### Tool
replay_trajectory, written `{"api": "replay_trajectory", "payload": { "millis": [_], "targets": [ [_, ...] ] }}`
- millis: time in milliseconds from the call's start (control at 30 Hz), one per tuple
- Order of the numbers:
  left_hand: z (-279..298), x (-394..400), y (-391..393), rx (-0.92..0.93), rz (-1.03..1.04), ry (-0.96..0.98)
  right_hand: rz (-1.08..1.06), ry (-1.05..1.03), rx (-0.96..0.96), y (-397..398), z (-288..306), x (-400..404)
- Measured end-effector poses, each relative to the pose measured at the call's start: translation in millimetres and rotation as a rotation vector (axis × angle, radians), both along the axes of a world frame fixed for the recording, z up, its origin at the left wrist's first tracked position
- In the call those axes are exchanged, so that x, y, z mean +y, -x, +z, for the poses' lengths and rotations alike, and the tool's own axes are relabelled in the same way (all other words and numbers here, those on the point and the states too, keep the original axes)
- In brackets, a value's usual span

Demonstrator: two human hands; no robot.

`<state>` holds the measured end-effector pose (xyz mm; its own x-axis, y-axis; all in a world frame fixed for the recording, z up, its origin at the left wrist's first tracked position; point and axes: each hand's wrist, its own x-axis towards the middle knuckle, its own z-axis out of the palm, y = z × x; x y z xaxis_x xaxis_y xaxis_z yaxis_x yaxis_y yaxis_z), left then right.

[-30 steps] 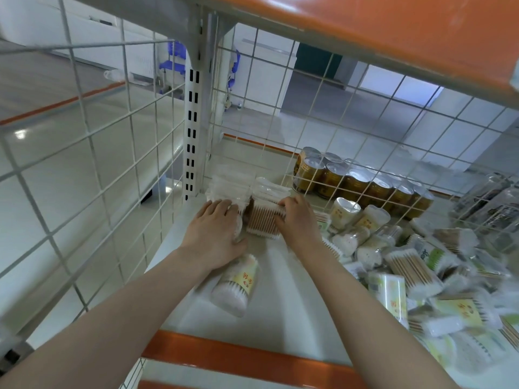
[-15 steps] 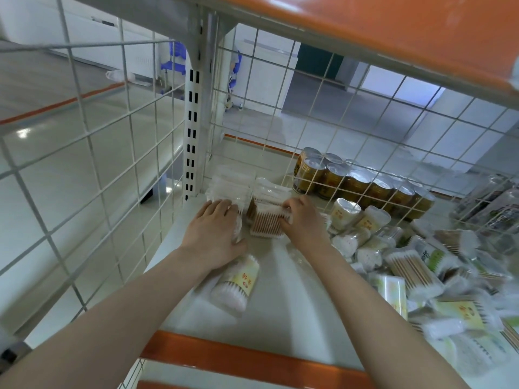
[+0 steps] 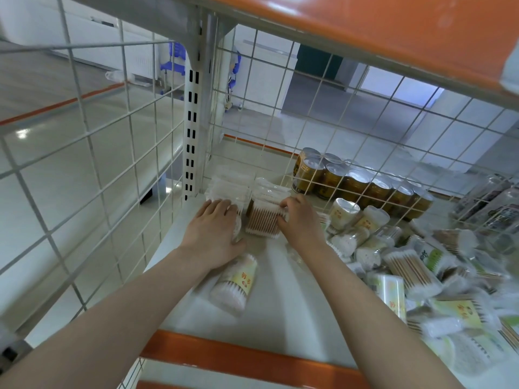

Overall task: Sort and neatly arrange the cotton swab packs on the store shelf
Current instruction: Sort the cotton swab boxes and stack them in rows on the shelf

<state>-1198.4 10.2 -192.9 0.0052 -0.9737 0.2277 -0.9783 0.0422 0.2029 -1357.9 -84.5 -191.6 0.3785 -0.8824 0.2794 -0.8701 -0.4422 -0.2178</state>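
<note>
Back left corner of the shelf: clear swab boxes stacked against the wire grid, bagged white swabs just beside them to the right.

My left hand lies flat, fingers straight, palm down on a clear pack at the front of the left stack; the pack is mostly hidden under it.

My right hand grips the wooden-stick swab pack by its right edge, fingers curled over the top corner. This pack sits between my two hands, touching the bagged swabs behind it.

A round tub of swabs with a yellow label lies on its side near the left front of the shelf, just under my left wrist.

Right half of the shelf: a loose heap of swab packs, tubs and bags mixed, tilted every way, reaching the right front corner. Two upright tubs stand at the heap's back edge.

Behind the rear grid, a row of gold cans with silver tops.

Orange trim runs along the front edge.
</note>
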Motion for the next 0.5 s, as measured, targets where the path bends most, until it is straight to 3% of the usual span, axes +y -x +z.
{"api": "replay_trajectory", "payload": {
  "millis": [500],
  "targets": [
    [2,8,14,0.026,-0.063,0.065,-0.068,0.006,0.002,23,8,5]
  ]
}}
